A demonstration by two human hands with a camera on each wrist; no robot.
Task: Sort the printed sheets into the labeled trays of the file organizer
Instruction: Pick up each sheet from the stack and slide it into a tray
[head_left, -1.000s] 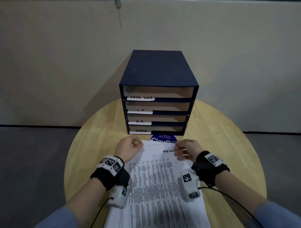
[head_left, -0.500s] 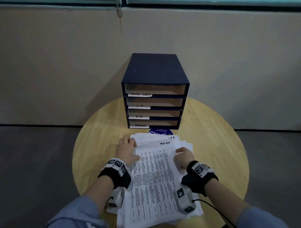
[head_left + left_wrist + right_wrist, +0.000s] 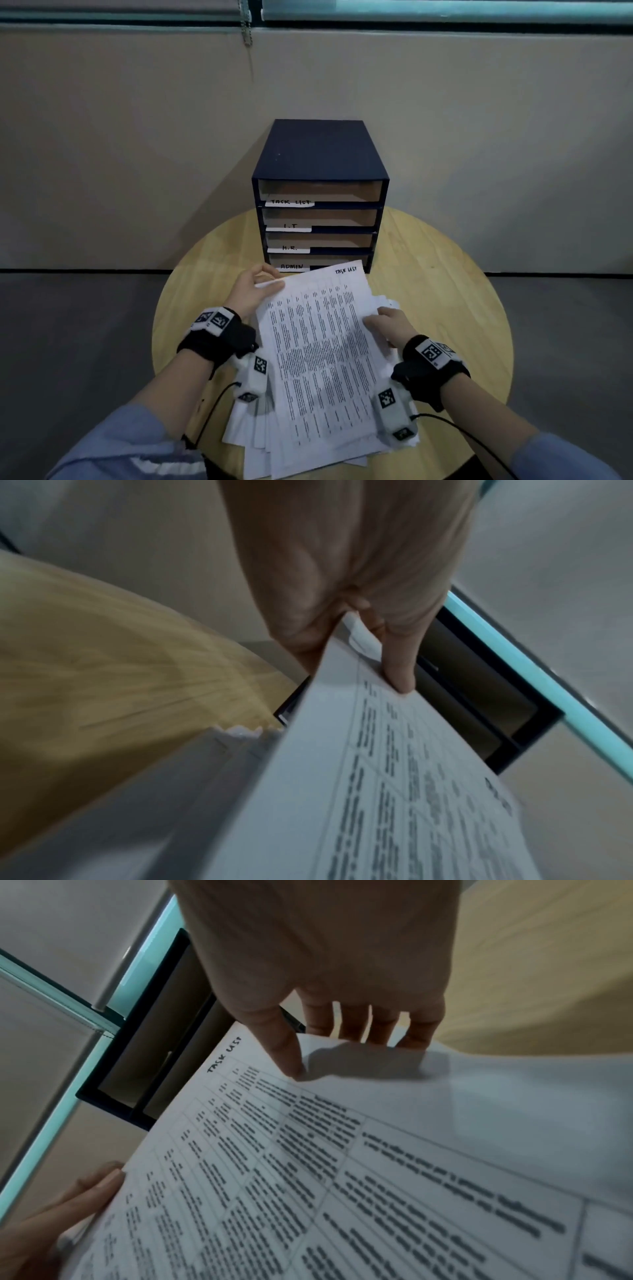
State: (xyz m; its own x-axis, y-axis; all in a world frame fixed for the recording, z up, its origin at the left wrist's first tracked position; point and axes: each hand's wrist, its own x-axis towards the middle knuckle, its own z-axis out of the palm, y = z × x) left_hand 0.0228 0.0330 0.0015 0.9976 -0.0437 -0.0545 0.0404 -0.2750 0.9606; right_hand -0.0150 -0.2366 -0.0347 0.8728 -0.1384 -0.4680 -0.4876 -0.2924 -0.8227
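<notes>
Hands are pinching a "TASK LIST" sheet (image 3: 322, 346) before the file organizer (image 3: 320, 161): left hand (image 3: 251, 291) its corner, right hand (image 3: 390, 325) its edge.

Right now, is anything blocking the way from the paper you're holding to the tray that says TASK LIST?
Nothing visible is. The TASK LIST sheet is lifted between the left hand and right hand, in front of the file organizer. The top tray, labeled TASK LIST, stands open above it and looks empty.
</notes>
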